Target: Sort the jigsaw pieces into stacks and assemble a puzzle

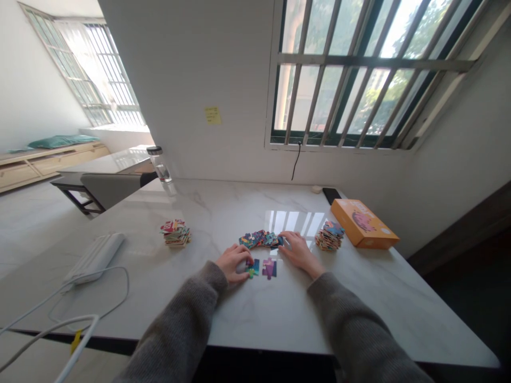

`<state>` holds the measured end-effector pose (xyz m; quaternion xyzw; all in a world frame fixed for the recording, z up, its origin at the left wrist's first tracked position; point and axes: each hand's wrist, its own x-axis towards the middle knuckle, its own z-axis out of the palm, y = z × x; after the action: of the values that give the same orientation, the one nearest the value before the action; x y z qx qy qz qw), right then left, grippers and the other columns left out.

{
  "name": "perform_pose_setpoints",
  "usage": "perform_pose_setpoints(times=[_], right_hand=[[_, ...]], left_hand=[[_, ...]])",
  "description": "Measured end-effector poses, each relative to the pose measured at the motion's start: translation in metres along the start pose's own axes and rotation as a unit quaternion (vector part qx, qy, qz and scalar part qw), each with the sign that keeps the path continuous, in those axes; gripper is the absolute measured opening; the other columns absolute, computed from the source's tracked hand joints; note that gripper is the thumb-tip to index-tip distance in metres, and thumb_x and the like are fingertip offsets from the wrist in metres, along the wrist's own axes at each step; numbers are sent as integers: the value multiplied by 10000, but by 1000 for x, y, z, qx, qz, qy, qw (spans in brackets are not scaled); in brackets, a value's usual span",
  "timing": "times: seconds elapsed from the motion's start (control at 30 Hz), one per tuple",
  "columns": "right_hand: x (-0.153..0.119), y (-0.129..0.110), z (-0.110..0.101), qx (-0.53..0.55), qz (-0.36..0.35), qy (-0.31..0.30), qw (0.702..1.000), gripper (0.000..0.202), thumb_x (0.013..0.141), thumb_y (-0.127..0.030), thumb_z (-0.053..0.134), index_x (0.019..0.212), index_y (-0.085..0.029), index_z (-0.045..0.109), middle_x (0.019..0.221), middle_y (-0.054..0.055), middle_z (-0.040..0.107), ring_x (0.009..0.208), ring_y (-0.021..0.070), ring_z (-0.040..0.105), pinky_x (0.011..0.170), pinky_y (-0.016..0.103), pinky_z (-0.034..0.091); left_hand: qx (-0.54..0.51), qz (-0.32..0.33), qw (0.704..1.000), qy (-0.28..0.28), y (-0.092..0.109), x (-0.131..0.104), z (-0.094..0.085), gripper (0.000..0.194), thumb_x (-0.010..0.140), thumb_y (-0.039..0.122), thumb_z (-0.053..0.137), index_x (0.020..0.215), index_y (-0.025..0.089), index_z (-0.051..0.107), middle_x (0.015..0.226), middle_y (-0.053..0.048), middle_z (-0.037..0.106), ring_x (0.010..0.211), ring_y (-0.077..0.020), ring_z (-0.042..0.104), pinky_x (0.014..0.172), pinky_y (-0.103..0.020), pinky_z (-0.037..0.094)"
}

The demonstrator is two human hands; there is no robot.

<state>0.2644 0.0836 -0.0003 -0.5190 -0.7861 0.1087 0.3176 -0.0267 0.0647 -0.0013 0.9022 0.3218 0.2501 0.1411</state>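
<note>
My left hand (235,264) rests on the table with fingers curved and the thumb apart. Its fingertips reach the edge of a blue-green puzzle piece (254,267), partly covering it. Just right of that lies a purple puzzle piece (269,268), with a small gap between the two. Behind them stretches a row of overlapping puzzle pieces (257,239). At the row's right end, my right hand (297,252) has its fingers spread, the tips touching a dark blue piece (280,241). Whether it grips that piece is hard to see.
Stacks of puzzle pieces stand left (176,234) and right (329,236). Beyond the right stack are an orange box (363,223) and a dark phone (331,195). A bottle (159,165) stands at the back left. A white power strip (96,258) with cables lies on the left.
</note>
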Motion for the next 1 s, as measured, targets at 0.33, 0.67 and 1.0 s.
perform_pose_setpoints(times=[0.33,0.67,1.0], right_hand=[[1,6,-19,-61,51,92,993,279,861,-316,629,1111,-193,638,1012,101,672,928,257,602,818,373,465],[-17,-52,6,104,-96,32,989,430,862,-323,690,1272,-262,577,1058,86,671,860,234,613,863,425,513],[-21,-79,12,307,-11,13,951,528,895,-299,602,1397,-280,435,1123,71,630,718,146,596,730,343,555]], left_hand=[[-5,3,997,76,10,9,0,100,848,209,562,891,202,652,848,-44,633,753,-175,594,755,-316,512],[-25,13,988,151,15,13,1,514,772,250,712,1263,230,561,1234,-114,579,1142,-271,566,1016,-455,489],[-38,-7,980,197,22,14,8,422,849,341,701,1237,226,579,978,-56,569,828,-180,584,794,-338,562]])
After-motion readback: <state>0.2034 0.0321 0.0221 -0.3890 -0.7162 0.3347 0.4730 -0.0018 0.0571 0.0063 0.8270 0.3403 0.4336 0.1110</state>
